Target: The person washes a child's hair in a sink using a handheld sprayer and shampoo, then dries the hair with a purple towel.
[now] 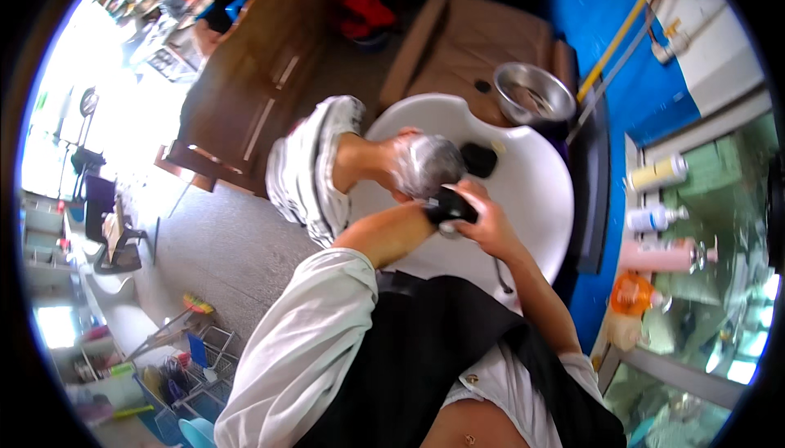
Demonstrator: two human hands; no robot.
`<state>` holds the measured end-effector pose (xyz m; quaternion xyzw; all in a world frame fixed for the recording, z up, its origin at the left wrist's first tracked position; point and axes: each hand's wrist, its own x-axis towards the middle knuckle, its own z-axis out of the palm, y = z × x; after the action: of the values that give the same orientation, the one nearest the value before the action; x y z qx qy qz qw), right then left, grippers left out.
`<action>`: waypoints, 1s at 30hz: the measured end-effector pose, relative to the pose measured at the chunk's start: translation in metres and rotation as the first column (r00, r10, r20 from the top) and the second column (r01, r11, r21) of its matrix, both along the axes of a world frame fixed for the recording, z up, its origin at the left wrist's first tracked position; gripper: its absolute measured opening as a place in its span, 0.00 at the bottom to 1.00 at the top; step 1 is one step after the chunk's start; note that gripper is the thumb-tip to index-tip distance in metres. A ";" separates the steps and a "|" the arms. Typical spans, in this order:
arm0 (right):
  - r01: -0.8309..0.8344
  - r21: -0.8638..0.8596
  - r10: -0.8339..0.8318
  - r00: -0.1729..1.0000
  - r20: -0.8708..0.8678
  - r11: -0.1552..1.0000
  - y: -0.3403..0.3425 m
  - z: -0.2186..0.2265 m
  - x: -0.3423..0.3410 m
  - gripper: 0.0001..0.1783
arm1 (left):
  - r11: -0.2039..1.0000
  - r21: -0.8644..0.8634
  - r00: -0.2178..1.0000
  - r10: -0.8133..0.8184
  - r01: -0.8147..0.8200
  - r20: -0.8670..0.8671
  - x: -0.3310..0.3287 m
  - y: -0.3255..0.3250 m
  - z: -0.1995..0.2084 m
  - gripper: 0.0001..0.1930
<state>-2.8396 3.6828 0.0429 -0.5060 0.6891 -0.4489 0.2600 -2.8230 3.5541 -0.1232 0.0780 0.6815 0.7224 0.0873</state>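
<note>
A person in a white shirt with dark stripes (307, 166) bends over a white washbasin (536, 194), their hair covered in pale lather (429, 166). My right hand (486, 217) comes in from the right, its fingers closed round a glossy black object (450, 204) beside the lathered head. I cannot make out what kind of object it is. My left forearm (384, 234) reaches to the same object from the lower left. That black object hides my left hand, so its fingers do not show. A dark hose (500, 275) lies in the basin below my right wrist.
A brown padded chair (491, 35) stands behind the basin, with a metal bowl (536, 95) on it. Several bottles, one an orange pump bottle (634, 294), line the right shelf. A wooden cabinet (245, 96) stands left; a wire rack (217, 350) is at lower left.
</note>
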 end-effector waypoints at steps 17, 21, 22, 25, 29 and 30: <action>0.106 0.222 -0.040 0.958 -0.284 0.969 -0.018 0.015 -0.069 0.33 | 0.972 -0.231 0.963 0.102 -0.043 0.250 0.014 -0.068 0.156 0.21; 0.109 0.230 -0.010 0.919 -0.395 0.967 -0.032 0.021 -0.061 0.28 | 0.684 -0.729 0.988 0.080 0.040 0.130 0.009 -0.063 0.192 0.25; 0.144 0.160 -0.059 0.894 -0.444 0.977 -0.036 0.020 -0.055 0.25 | 0.687 -0.724 0.986 0.151 -0.058 0.065 0.011 -0.064 0.182 0.26; 0.213 -0.223 -0.304 0.772 -0.558 0.951 -0.041 0.005 -0.034 0.18 | 0.674 -0.703 0.963 0.264 -0.226 -0.057 0.007 -0.078 0.160 0.24; 0.127 -0.337 -0.294 0.811 -0.505 0.933 -0.041 -0.021 0.001 0.12 | 0.663 -0.690 0.938 0.340 -0.291 -0.069 0.011 -0.084 0.173 0.23; 0.090 -0.295 -0.235 0.830 -0.505 0.951 -0.049 -0.043 0.009 0.12 | 0.674 -0.670 0.937 0.337 -0.311 -0.096 0.009 -0.091 0.174 0.23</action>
<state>-2.8310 3.6341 0.0002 -0.5792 0.7102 -0.3970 -0.0499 -2.8143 3.4636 0.0504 -0.0940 0.8977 0.4304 -0.0075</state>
